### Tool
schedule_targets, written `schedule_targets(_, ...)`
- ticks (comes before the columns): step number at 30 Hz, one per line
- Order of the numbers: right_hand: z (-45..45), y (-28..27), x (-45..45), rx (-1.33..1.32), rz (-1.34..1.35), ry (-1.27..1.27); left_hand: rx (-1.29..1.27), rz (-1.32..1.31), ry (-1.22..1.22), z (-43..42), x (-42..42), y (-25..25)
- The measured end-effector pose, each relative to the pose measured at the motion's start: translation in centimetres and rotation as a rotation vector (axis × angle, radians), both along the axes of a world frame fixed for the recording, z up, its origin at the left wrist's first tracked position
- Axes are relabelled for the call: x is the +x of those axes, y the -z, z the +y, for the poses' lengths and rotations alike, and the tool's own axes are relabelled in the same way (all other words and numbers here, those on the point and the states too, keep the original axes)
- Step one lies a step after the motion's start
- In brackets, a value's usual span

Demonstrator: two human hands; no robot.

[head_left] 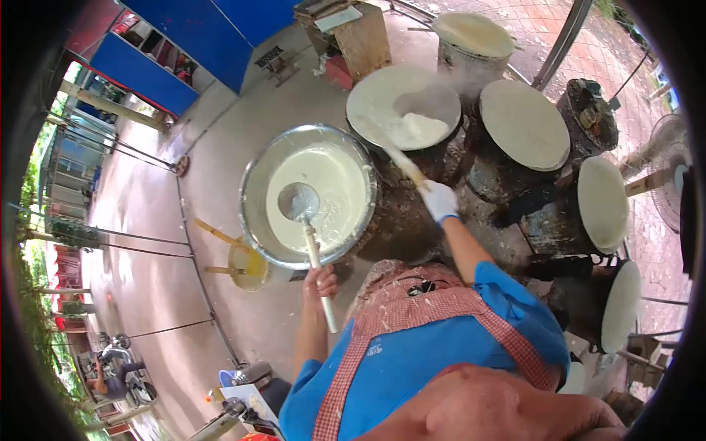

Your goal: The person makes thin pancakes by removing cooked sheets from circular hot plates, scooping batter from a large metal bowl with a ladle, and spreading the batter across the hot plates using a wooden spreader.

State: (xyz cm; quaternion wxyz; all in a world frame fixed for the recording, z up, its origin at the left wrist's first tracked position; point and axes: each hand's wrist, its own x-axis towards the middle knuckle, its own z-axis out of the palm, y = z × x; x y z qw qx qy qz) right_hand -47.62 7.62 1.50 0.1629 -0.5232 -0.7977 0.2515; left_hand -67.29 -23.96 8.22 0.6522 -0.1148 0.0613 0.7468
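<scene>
My left hand (321, 281), bare, is wrapped round the pale handle of a ladle (299, 200). The ladle's round bowl rests at the surface of white batter (342, 187) inside a wide metal basin (251, 220). In a white glove, my right hand (440, 200) grips the wooden handle of a scraper (401, 160), whose pale far part is blurred. That scraper reaches over the near edge of a round griddle (375, 95) coated with batter. A thicker white lump (424, 131) lies on the griddle, under light steam.
More round griddles (524, 125) on drum-like stoves curve round to my right. A yellow bucket (254, 268) with sticks in it stands left of the basin. At the back is a wooden box (360, 44); a fan (669, 176) stands far right.
</scene>
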Motion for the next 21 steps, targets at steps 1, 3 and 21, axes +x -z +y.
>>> schedule_targets(1, 0.7, 0.3, 1.9, 0.001, -0.034, 0.040, -0.028, -0.014, -0.025, -0.4, 0.0, 1.3)
schedule_targets(3, 4.6, 1.0, 6.1, -0.051, -0.093, 0.102, -0.007, -0.032, -0.012, 0.0, 0.6, 0.7)
schedule_targets(21, 8.1, -1.5, 3.3, 0.084, -0.081, -0.086, -0.309, -0.204, 0.201, 4.5, 1.7, 1.8)
